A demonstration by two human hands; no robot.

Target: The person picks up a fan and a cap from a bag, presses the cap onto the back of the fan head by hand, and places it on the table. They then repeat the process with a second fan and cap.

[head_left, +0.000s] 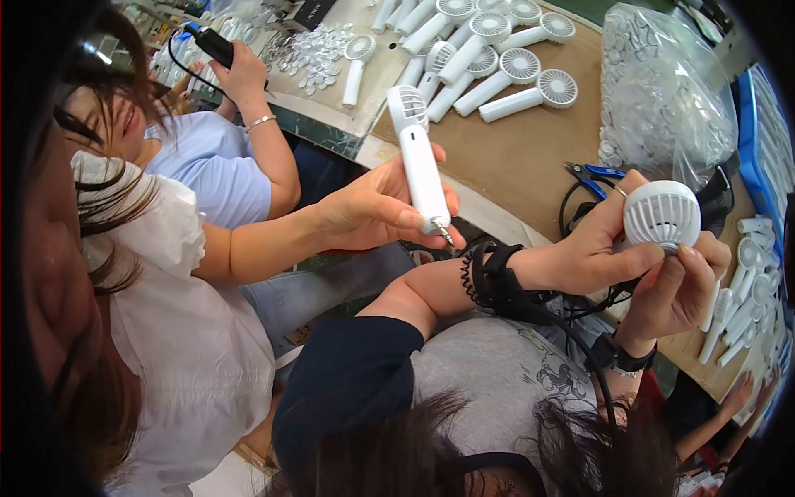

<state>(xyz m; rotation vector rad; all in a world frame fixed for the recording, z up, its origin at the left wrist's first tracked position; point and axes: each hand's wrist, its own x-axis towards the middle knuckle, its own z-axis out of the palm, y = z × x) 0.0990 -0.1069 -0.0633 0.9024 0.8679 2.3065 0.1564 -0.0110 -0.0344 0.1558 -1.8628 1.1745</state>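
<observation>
A round white fan head (pixel 661 214) with a slotted grille is held up between my hands. My left hand (pixel 598 240) is closed on its left side, with the thumb at the lower edge. My right hand (pixel 681 291) pinches the small neck under the grille. Whether a handle is attached behind the fingers is hidden. Blue-handled pliers (pixel 593 178) lie on the table just beyond my left hand. To my left, a person's hand (pixel 377 203) holds a white handheld fan (pixel 421 161), with a metal tip sticking out of its lower end.
Several white handheld fans (pixel 520 66) lie on the brown tabletop (pixel 489 157). A clear bag (pixel 662 91) of small parts stands at the far right, beside a blue crate (pixel 758 141). More fans (pixel 749 290) lie at right. A farther person (pixel 215 161) holds a black tool (pixel 214 45).
</observation>
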